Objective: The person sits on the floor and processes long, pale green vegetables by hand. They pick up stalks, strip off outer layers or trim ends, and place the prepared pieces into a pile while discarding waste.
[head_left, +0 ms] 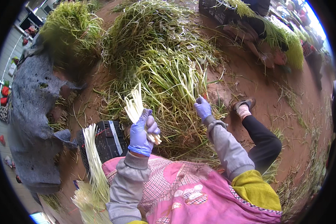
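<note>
My left hand [144, 131], in a thin blue-violet glove, is closed around a bunch of pale, stripped stalks [134, 105]. Their upper ends fan out above my fist, and the lower ends poke out below the fingers. My right hand [203, 107], gloved alike, is at the right side of a heap of long green-and-white chive-like plants [162, 75]. Its fingers are curled on the pale ends of a few stalks [189, 89], partly hidden by the glove. Left of my left arm, a bundle of long white stalks [92, 151] lies over a black plastic crate [107, 140].
More greens are piled at the back [151, 25] and back left [72, 28]. A torn grey cloth [33, 120] hangs at left. A person's legs [257, 42] and a dark crate [215, 12] are at upper right. Leaf scraps litter the brown floor [268, 92].
</note>
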The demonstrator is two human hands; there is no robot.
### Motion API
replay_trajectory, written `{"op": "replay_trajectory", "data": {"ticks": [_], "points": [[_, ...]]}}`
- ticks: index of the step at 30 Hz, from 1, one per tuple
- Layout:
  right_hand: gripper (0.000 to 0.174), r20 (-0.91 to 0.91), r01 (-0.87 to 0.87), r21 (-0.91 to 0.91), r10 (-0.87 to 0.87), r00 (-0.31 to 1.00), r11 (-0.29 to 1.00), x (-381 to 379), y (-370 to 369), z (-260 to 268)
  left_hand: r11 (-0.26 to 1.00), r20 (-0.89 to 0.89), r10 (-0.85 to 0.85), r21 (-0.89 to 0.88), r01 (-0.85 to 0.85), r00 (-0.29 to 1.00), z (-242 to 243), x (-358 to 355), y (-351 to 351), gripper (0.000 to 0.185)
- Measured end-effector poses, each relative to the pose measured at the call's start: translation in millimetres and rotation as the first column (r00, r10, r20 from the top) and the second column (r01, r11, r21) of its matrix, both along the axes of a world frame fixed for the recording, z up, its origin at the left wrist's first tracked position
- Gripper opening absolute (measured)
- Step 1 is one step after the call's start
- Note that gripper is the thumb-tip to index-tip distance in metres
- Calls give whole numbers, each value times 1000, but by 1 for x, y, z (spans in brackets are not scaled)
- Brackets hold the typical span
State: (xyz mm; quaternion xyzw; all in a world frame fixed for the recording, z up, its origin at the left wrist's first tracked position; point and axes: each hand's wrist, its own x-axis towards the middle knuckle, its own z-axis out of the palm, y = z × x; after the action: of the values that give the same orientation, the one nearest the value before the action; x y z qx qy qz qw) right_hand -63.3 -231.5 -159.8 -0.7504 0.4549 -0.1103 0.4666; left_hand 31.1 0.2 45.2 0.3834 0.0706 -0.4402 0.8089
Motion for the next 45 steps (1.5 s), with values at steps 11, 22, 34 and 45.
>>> {"op": "replay_trajectory", "data": {"ticks": [11, 22, 34, 45], "points": [[19, 649, -344, 488, -70, 758, 802, -15, 87, 146, 939, 357, -166, 342, 37, 919, -21, -21, 0, 21], [12, 566, -398, 200, 226, 793, 895, -20, 145, 123, 871, 493, -205, 485, -72, 846, -43, -18, 19, 11], [11, 603, -434, 689, -127, 788, 581, -61, 196, 137, 891, 409, 35, 401, -214, 912, -27, -2, 33, 12], [20, 753, -654, 657, -372, 543, 374, -28, 144, 119, 967, 139, 251, 16, -255, 958, -3, 37, 49, 17]]}}
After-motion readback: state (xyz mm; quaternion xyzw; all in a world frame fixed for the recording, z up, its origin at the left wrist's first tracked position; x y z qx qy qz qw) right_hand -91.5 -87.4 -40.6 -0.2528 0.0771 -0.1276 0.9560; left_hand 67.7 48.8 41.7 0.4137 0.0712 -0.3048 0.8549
